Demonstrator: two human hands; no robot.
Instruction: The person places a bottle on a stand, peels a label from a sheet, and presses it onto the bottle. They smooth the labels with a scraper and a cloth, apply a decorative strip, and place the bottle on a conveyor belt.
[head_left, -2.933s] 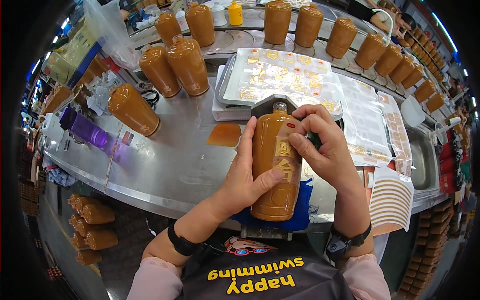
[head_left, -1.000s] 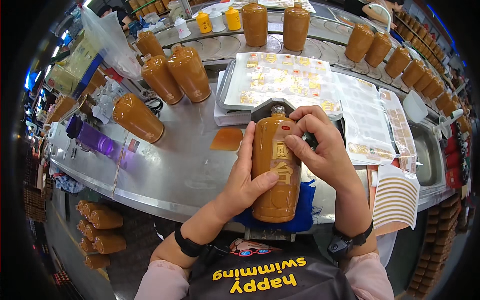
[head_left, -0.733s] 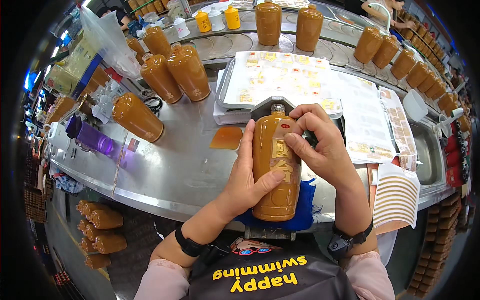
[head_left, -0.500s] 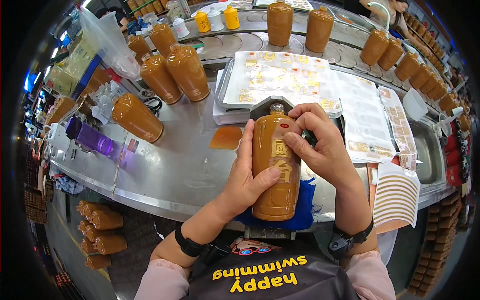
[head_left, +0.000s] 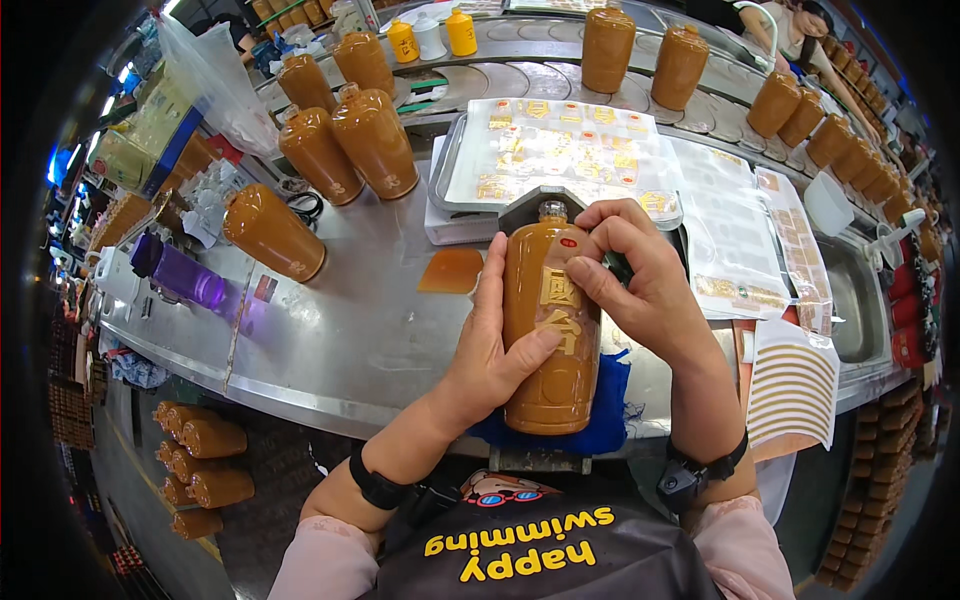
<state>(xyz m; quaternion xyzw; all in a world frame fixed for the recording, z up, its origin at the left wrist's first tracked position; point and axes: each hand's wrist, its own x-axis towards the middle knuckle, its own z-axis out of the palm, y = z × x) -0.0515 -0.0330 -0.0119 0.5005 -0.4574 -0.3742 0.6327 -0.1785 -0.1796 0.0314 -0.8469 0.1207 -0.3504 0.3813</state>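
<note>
The glossy brown bottle hides much of the blue cloth under it. The left hand's thumb covers part of the bottle's lower gold character; what the right hand's curled fingertips grip cannot be told. Beyond the bottle, a label sheet, partly lost in glare, covers most of the metal tray. Below the bottle, the frame cuts off the black apron and both pink sleeves.

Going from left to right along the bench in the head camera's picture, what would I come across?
Purple bottle → lone brown bottle → left hand → held brown bottle → right hand → white sheet of curved gold strips → metal sink.
</note>
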